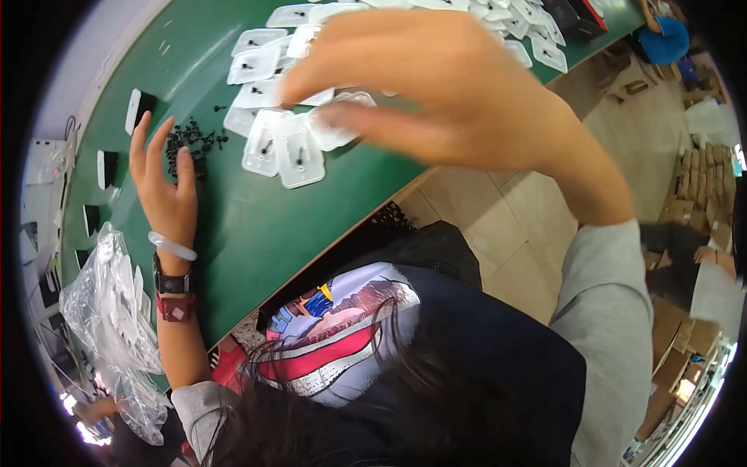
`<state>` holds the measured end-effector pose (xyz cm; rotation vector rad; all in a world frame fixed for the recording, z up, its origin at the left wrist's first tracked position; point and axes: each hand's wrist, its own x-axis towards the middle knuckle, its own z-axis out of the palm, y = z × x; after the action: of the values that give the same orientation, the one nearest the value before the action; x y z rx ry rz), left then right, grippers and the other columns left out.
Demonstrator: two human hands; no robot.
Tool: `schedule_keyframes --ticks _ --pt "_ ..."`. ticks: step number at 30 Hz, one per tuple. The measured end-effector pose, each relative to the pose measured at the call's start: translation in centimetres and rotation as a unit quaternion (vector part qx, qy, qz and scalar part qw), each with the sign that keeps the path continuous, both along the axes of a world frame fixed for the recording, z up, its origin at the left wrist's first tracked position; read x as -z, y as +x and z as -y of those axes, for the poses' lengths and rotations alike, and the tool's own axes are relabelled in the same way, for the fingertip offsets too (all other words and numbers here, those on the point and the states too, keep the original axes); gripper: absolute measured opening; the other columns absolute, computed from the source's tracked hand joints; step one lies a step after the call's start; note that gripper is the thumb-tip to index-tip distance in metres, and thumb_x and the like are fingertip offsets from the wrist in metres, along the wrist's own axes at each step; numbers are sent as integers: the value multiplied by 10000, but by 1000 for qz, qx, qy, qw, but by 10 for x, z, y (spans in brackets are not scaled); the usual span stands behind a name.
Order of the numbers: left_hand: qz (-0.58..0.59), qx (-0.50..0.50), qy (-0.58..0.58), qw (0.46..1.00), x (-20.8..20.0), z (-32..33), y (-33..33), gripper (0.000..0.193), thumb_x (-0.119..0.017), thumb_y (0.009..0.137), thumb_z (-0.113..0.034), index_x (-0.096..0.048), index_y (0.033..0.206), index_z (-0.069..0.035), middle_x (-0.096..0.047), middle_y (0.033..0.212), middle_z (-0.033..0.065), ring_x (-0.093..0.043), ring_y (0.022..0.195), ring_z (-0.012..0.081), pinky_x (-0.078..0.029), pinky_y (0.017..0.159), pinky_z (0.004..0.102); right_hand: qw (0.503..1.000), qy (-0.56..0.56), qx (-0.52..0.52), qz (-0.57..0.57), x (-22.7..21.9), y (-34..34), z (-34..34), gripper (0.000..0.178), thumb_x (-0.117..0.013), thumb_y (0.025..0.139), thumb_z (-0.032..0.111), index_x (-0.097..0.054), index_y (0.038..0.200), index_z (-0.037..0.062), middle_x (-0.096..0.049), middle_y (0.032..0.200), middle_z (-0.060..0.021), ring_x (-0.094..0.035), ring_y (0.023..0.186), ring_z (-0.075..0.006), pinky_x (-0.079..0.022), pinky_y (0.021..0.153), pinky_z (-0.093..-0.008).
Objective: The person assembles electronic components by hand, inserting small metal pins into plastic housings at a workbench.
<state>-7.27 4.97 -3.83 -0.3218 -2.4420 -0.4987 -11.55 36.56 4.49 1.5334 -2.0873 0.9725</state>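
My left hand is open beside a loose pile of small black parts, its fingers apart and nothing visible in them. Over the spread of white plastic pieces hovers my right hand, slightly blurred, with a gap between thumb and fingers and no object showing in it. Below its fingertips lie translucent white rounded-rectangle pieces, among them a front one, most with a small black part on top. The right hand hides some of the pieces behind it.
A clear plastic bag of white pieces lies by my left forearm. Small black-and-white blocks line the far left of the green table. A black-and-red box stands at upper right. Other people and cartons are beyond.
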Motion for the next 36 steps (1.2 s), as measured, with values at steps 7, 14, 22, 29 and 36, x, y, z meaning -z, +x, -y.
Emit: schedule_keyframes --ticks 7,14,22,29,36 --pt "-32 -49 -79 995 -7 -2 8 371 -595 844 -45 -600 1211 -91 -460 1399 119 -444 1268 290 -336 1064 385 904 -155 391 70 75 64 -158 151 -593 866 -16 -668 995 5 -671 868 -54 -600 741 -133 -468 698 -221" --pt "-104 -58 -146 982 -15 -9 17 336 -604 859 -34 -595 1192 -77 -469 1372 126 -460 1248 277 -364 1048 396 686 -132 666 263 229 131 -277 151 -582 877 134 -682 929 33 -652 758 -39 -541 648 -125 -447 629 -229" --pt "352 66 158 920 -4 -77 164 178 -478 950 -146 -580 1012 -13 -606 829 101 -566 733 200 -466 744 294 525 -58 726 441 484 247 -369 365 -597 838 350 -642 868 -11 -615 719 -112 -561 648 -230 -467 634 -309" --pt "364 -163 -24 917 33 -46 110 261 -526 868 -206 -609 1025 -15 -634 864 130 -593 757 249 -484 744 327 389 -35 729 563 618 359 -336 505 -686 767 403 -606 942 -65 -628 842 -208 -604 776 -340 -494 746 -386" --pt "290 -382 -209 852 44 -66 207 361 -574 785 -267 -638 1037 -16 -661 899 159 -620 780 298 -502 744 361 327 -16 731 599 734 350 -306 647 -745 721 432 -540 1053 -84 -601 998 -260 -614 913 -414 -501 830 -441"
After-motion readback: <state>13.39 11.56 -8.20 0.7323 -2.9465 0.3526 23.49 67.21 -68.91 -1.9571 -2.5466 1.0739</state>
